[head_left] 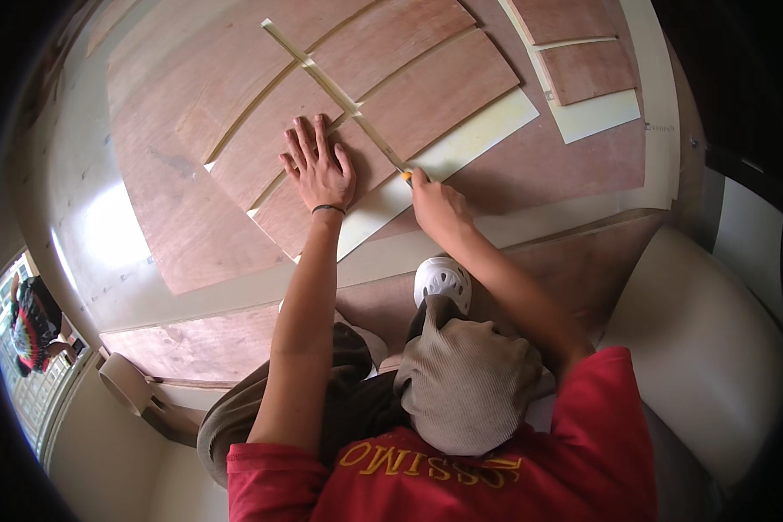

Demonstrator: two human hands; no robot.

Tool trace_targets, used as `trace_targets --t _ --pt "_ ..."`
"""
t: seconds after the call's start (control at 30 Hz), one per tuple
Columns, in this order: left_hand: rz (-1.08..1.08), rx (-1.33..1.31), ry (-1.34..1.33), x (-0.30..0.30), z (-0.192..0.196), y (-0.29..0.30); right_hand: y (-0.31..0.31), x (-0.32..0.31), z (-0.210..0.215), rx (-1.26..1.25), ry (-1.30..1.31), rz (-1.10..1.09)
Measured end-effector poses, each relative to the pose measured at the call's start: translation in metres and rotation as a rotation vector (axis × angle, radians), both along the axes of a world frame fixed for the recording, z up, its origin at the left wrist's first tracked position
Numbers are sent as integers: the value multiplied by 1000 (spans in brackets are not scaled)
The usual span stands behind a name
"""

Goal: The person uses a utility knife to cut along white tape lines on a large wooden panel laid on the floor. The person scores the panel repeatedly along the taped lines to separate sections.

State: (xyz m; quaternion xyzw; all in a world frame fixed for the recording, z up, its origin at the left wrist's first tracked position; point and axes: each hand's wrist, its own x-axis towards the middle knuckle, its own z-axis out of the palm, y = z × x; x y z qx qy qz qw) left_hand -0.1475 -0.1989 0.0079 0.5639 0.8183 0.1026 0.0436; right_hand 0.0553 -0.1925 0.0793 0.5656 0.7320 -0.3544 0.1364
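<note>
Left hand [318,170] is laid flat, fingers spread, on a plywood sheet [426,91] beside a ruler [335,87]; right hand [435,204] is clamped on a knife [406,177] at ruler's end.

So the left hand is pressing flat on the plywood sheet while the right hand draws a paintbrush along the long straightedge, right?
Not quite. The right hand holds a small cutter with an orange tip, not a paintbrush, against the straightedge. The left hand does press flat on the plywood sheet, as the head view shows.

No packages, labels, signs or screens show anywhere in view.
</note>
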Motion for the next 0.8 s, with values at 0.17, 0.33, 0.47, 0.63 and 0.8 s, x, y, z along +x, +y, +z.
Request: trace_targets --t 0.17,0.33,0.47,0.63,0.8 --pt "2 8 4 0 1 1 -46 52 11 -40 -15 0" --pt "-10 14 16 0 -3 0 -49 63 18 -4 -30 34" --pt "-18 12 38 -1 -6 2 -43 39 45 31 37 -32" --pt "15 2 23 -5 4 -1 23 -31 33 143 212 -73" --pt "3 4 -39 8 4 3 53 -54 -16 270 190 -35"
